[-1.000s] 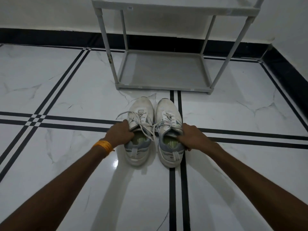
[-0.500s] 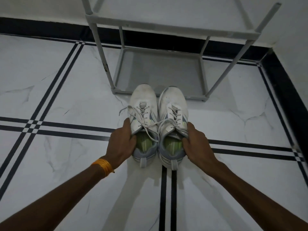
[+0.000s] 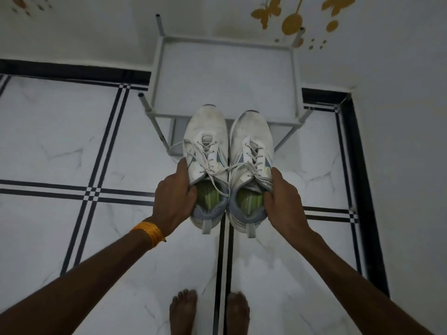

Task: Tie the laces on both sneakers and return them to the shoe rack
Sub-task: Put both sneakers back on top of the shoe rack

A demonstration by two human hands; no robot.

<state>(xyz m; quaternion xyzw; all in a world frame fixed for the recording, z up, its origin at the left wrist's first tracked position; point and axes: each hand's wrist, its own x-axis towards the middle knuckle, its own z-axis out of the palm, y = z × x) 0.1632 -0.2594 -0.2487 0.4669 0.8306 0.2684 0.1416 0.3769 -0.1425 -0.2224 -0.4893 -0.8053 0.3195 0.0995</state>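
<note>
The left hand (image 3: 173,199) grasps the left white mesh sneaker (image 3: 206,165) by its collar, and the right hand (image 3: 281,201) grasps the right white mesh sneaker (image 3: 251,170) the same way. Both are held side by side in the air, toes pointing far, over the near edge of the grey metal-framed shoe rack (image 3: 227,76), probably so they can go onto its top shelf as a pair. The white laces (image 3: 217,169) look loosely tied.

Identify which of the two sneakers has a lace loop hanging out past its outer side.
The left sneaker, held by the left hand: a lace loop trails out beyond its outer edge. The right sneaker, in the right hand, has none on its outer side.
</note>
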